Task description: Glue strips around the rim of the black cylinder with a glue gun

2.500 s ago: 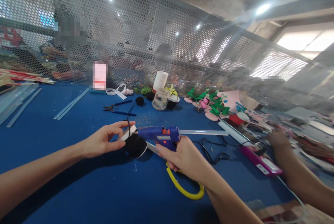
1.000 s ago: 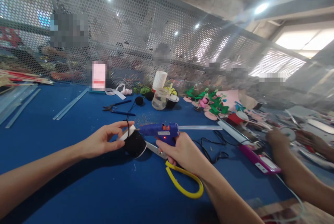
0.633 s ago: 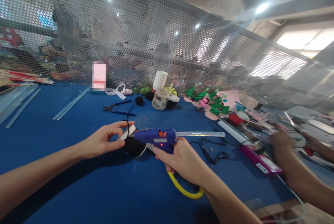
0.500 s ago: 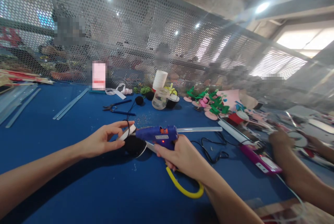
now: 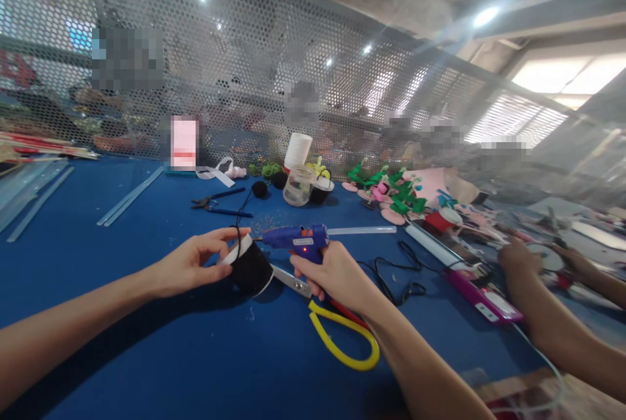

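Note:
My left hand (image 5: pixel 193 260) is closed around the white rim of a small paper cup (image 5: pixel 252 268), tilted on its side and largely wrapped in black yarn. A strand of that yarn (image 5: pixel 239 218) runs over the rim from a black yarn ball (image 5: pixel 259 190). In my right hand (image 5: pixel 340 276) is a blue glue gun (image 5: pixel 286 238) with its red light on. A clear glue stick (image 5: pixel 366 231) pokes out of its back. The nozzle is at the cup's upper edge; I cannot tell if it touches. Yellow-handled scissors (image 5: pixel 293 282) lie beneath, partly hidden by my right hand and forearm.
Blue-handled pliers (image 5: pixel 222 203), a clear jar (image 5: pixel 298 186), stacked paper cups (image 5: pixel 298 150) and another black-wrapped cup (image 5: pixel 321 192) stand behind. Rightward are a black cord (image 5: pixel 391 283), a purple power strip (image 5: pixel 484 296) and another person's hands (image 5: pixel 521 260). A perforated metal screen (image 5: pixel 210 74) borders the table.
The glue gun has drawn back slightly and risen off the cup's side, showing more of the black yarn and the scissors. My left hand stays nearly in place; the cup looks slightly turned.

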{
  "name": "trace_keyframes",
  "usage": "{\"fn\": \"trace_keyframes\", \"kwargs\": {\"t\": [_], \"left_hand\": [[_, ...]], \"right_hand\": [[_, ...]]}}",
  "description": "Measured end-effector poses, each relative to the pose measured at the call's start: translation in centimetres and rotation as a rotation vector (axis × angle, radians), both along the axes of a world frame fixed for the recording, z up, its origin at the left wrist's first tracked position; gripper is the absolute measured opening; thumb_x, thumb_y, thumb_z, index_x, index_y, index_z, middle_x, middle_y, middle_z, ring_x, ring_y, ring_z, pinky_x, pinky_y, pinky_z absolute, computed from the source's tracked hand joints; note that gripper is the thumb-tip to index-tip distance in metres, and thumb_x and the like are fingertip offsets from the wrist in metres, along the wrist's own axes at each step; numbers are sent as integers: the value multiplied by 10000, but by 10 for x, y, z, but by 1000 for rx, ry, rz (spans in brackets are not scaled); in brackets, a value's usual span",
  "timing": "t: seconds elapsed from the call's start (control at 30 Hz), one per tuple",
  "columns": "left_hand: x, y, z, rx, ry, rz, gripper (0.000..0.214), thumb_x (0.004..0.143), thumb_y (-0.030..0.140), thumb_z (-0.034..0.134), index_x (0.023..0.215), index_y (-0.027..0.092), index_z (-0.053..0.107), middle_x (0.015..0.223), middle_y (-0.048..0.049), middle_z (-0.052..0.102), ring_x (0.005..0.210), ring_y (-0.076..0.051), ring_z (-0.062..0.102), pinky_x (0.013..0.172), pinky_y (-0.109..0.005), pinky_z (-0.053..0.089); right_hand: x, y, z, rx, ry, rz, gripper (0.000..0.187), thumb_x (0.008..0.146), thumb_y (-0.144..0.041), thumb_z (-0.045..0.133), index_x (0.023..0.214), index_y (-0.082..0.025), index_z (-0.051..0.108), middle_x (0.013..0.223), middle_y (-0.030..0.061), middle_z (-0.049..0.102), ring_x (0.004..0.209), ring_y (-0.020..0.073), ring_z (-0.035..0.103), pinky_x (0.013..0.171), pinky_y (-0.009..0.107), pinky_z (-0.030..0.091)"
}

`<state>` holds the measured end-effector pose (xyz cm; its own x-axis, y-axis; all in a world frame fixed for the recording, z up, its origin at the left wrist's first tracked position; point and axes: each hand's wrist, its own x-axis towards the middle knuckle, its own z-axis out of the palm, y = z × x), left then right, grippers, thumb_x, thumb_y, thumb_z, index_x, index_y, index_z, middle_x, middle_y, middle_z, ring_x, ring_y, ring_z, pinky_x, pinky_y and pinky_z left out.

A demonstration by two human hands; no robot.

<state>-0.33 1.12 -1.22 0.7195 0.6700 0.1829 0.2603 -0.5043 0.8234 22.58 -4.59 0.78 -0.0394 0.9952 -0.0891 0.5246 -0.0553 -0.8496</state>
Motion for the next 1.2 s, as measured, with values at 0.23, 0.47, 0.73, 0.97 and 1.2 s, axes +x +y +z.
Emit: {"fn": "trace_keyframes", "kwargs": {"t": [0.23,0.47,0.73,0.97,1.2], "left_hand": [[0,0,0,-3,6,4,220,761,285,534,600,157,457,1332,-116,393,1216,-285,357,991,-434,287],[0,-1,2,32,40,-5,199,761,249,515,592,161,456,1319,-105,411,1218,-277,356,981,-408,305],[2,-4,2,70,44,28,178,739,219,494,579,166,438,1306,-114,427,1203,-251,384,983,-379,303],[3,-9,6,136,106,47,174,724,205,474,564,172,415,1316,-130,414,1201,-240,388,950,-334,333],[6,-17,9,233,129,2,175,725,164,473,559,165,418,1259,-161,451,1169,-243,422,902,-313,366]], "right_hand": [[0,1,-1,4,1,21,230,727,-254,485,527,-143,515,331,-59,437,296,49,405,356,160,369],[7,12,-8,74,124,-45,141,681,-270,561,651,-151,490,401,-66,476,333,66,432,369,184,380],[26,46,-29,126,-6,-244,220,743,-309,510,620,-127,527,570,21,564,495,97,525,465,197,414],[23,66,-45,75,-262,-282,265,786,-294,473,573,-146,522,440,22,502,407,145,530,442,250,413],[1,44,-10,308,-425,-211,156,767,-246,527,670,-146,597,873,141,592,938,255,523,813,374,378]]}}
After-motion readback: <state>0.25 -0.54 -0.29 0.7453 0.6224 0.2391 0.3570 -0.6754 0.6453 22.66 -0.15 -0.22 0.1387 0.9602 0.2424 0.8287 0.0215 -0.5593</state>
